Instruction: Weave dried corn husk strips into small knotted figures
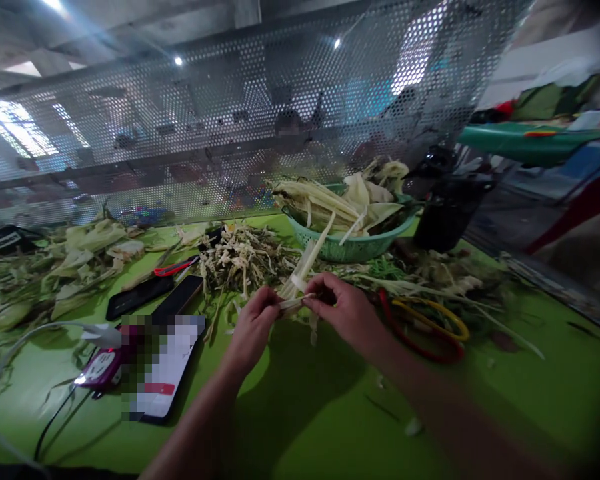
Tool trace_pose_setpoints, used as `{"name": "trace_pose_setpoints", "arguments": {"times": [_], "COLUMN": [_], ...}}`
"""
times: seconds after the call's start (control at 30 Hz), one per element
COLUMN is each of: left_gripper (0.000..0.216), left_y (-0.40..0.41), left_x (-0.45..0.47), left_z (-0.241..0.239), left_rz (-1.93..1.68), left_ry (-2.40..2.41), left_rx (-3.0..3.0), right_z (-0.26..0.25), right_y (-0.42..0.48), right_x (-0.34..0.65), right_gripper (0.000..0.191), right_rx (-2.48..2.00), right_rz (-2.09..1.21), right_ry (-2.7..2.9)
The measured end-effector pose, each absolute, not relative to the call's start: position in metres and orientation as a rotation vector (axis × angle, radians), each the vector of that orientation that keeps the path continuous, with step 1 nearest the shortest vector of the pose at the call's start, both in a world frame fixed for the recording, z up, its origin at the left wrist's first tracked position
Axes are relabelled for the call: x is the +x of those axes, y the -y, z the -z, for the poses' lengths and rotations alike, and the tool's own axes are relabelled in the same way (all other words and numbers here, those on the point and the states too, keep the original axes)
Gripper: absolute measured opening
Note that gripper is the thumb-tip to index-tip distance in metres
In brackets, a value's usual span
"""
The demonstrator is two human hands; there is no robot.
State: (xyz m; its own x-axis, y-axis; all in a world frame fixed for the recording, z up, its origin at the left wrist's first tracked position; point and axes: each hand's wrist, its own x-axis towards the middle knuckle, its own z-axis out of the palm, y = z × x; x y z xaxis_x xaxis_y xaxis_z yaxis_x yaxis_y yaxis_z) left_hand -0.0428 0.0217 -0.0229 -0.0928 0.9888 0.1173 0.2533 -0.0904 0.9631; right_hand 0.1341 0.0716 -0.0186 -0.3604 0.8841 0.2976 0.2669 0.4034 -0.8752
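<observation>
My left hand [254, 323] and my right hand [344, 308] meet over the middle of the green table. Between their pinched fingers stretches a pale strip of what looks like dried corn husk [292, 303]. Longer husk pieces [307, 261] rise just beyond the fingers, leaning toward the basket; whether they join the strip I cannot tell. Behind the hands lies a heap of pale, twisted husk pieces [245, 257]. A green plastic basket [350, 248] full of dry husks [360, 203] stands farther back. To the right of my right hand rest scissors with red and yellow handles [425, 327].
Phones [167, 373] and a purple charging block [103, 367] with cables lie at left, near a red-handled tool [173, 268]. Loose husks [75, 260] cover the far left. A dark container [443, 213] stands right of the basket. A perforated metal screen [205, 133] borders the table's back.
</observation>
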Motion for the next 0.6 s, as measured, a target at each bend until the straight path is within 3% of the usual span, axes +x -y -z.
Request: {"name": "trace_pose_setpoints", "arguments": {"times": [0.17,0.33,0.47,0.6], "left_gripper": [0.011,0.033,0.019,0.019], "left_y": [-0.022,-0.018,-0.018,-0.022], "left_x": [-0.046,-0.042,-0.037,-0.036], "left_z": [0.023,0.017,0.022,0.027], "left_rz": [-1.049,-1.020,-0.946,-1.126], "left_ry": [-1.655,-1.618,-1.349,-1.143], "left_rx": [1.651,1.999,1.773,1.396], "right_z": [0.017,0.019,0.020,0.012], "right_y": [-0.070,-0.064,-0.060,-0.057], "right_x": [0.134,0.132,0.129,0.129], "right_gripper": [0.006,0.013,0.023,0.036], "right_rx": [-1.018,-0.992,-0.887,-0.786], "right_rz": [-0.834,-0.578,-0.505,-0.691], "right_ry": [1.905,2.158,2.274,2.177]}}
